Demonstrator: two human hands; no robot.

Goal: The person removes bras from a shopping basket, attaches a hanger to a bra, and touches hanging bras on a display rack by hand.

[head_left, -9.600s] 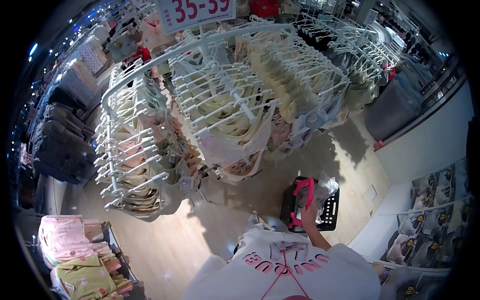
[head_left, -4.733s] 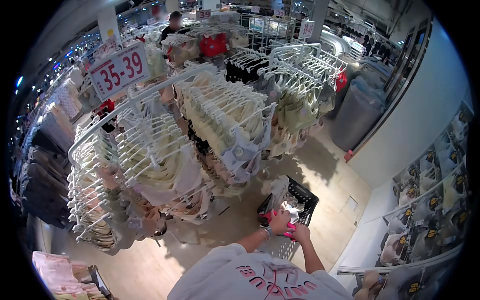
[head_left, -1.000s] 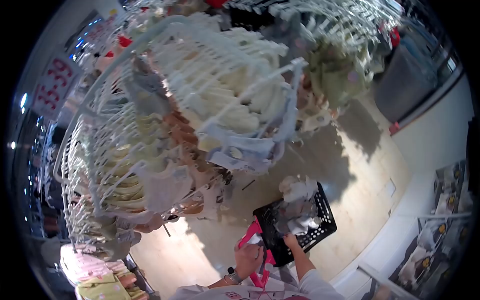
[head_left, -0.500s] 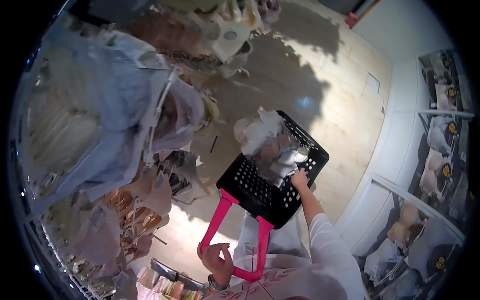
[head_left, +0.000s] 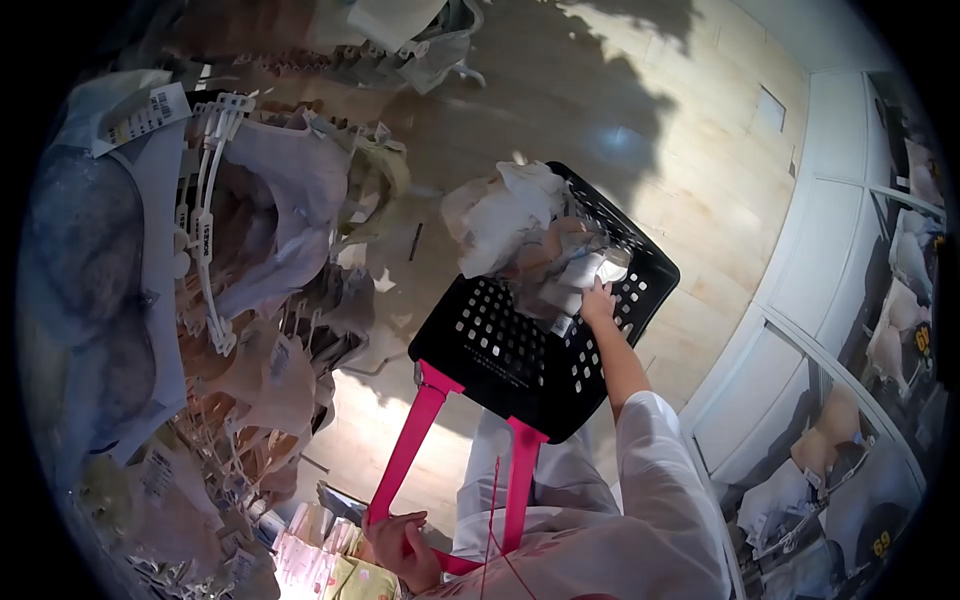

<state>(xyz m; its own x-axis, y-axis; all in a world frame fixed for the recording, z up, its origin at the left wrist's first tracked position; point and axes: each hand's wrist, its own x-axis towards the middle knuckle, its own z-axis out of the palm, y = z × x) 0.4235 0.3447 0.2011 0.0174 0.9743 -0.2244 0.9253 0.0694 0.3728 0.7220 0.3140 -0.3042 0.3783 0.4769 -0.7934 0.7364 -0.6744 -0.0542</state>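
My left hand [head_left: 402, 550] is closed round the pink handle [head_left: 408, 445] of a black perforated shopping basket [head_left: 490, 335]. The basket hangs tilted in front of my body, over the floor. My right hand [head_left: 598, 302] reaches into it from the right, fingers closed at a whitish packaged garment [head_left: 578, 278]; the fingertips are partly hidden. White ruffled garments [head_left: 515, 205] are heaped at the basket's far left side, with beige pieces [head_left: 545, 250] beside them. A small label [head_left: 561, 325] shows below the package.
Bras on hangers [head_left: 210, 230] crowd a rack close on my left, with price tags attached. More bras [head_left: 840, 430] hang along the white wall shelving [head_left: 760, 370] on the right, with black price signs. Pink and yellow packs [head_left: 320, 555] stand low at the left. Pale floor [head_left: 720, 150] lies ahead.
My view has shifted, and the rack on the left looks closer. The basket sits slightly higher in view. My right hand stays at the package, and my left hand stays on the handle.
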